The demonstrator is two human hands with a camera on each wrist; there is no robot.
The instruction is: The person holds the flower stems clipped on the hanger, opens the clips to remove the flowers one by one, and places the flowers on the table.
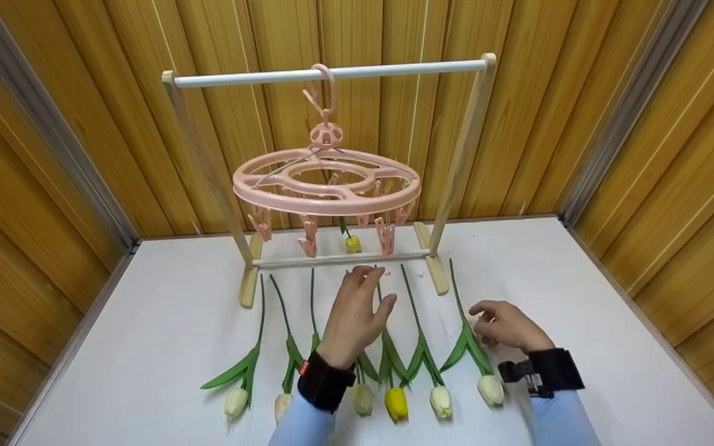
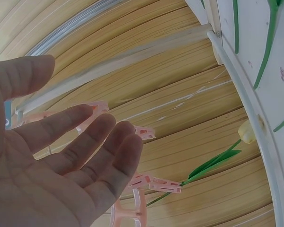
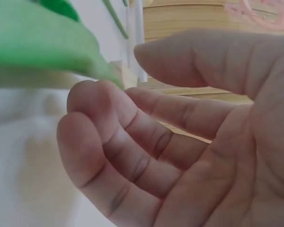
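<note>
My left hand (image 1: 354, 319) hovers over the middle of a row of artificial tulips, its fingers relaxed and holding nothing. Close beside the stem and leaf of the rightmost white tulip (image 1: 491, 390) is my right hand (image 1: 509, 325), loosely curled around nothing. Ahead hangs a pink round clip hanger (image 1: 326, 205). From it a yellow tulip (image 1: 353, 244) dangles flower-down; the left wrist view shows its stem in a pink clip (image 2: 165, 185). Near my left forearm lie a bright yellow tulip (image 1: 396, 404) and a pale green one (image 1: 362, 399). The forearm partly covers other flowers.
A wooden stand (image 1: 459, 161) with a white top rod (image 1: 406, 69) carries the hanger, and its feet rest on the white table (image 1: 146, 297). More tulips lie left, including a white one (image 1: 236, 404). Wood-patterned panels (image 1: 543, 124) enclose the table's back and sides.
</note>
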